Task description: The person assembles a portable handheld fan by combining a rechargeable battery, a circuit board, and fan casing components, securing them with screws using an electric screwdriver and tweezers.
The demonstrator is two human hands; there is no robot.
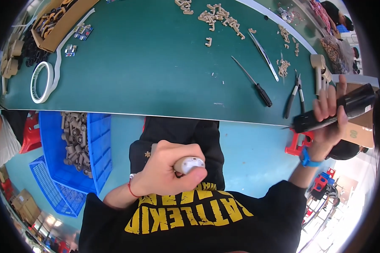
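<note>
My left hand (166,168) is closed around a beige rounded plastic part (181,164), held over my lap. Its pale end faces up between thumb and forefinger; the rest is hidden in the fist. Off to the right, past the table's front edge, my right hand (330,114) grips a black electric screwdriver (312,121). Its thin bit points left, and some of the fingers stick out from the body. Nearest to that hand on the table lie cutting pliers (294,95) with their handles apart. Left of them is a black-handled screwdriver (262,93).
On the green table (147,71) are tweezers (264,57), small beige clips (219,17), a white tape roll (42,82) and small circuit boards (83,31). A blue bin (99,156) of beige-grey parts stands at my left. A red stool (297,143) is below the right hand.
</note>
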